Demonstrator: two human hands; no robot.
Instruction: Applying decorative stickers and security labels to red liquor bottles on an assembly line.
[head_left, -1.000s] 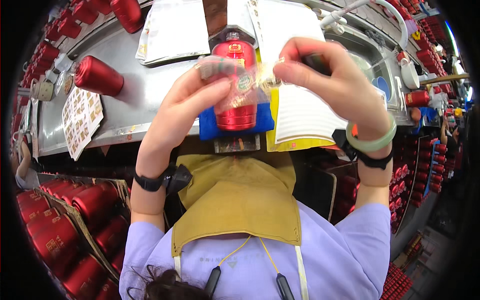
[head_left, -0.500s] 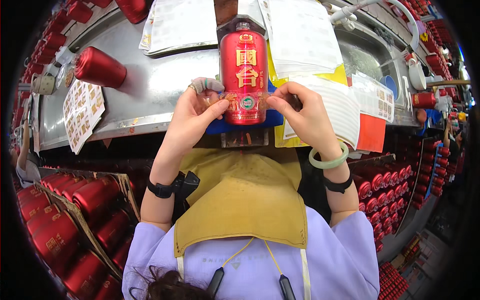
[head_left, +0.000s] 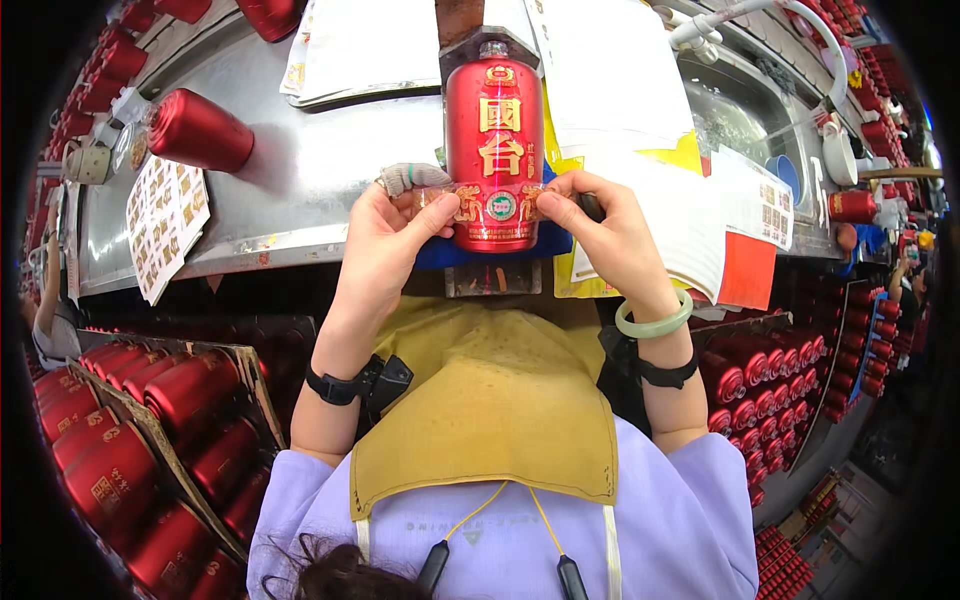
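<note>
"Where was the clear film (head_left: 500,207) held?"

"Across the red bottle's (head_left: 496,140) lower front, ends pinched by left hand (head_left: 393,228) and right hand (head_left: 608,226), spread apart (presumably for tautness)."

"And the bottle?"

"It was laid on blue cloth (head_left: 435,257), likely as cushioning."

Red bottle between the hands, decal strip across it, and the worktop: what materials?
Red bottle: possibly coated glass, metallic satin; even sheen, clear-looking neck. Decal strip: likely thin plastic film; red shows through between its gold motifs. Worktop: probably stainless steel, dull grey with soft reflections.
</note>
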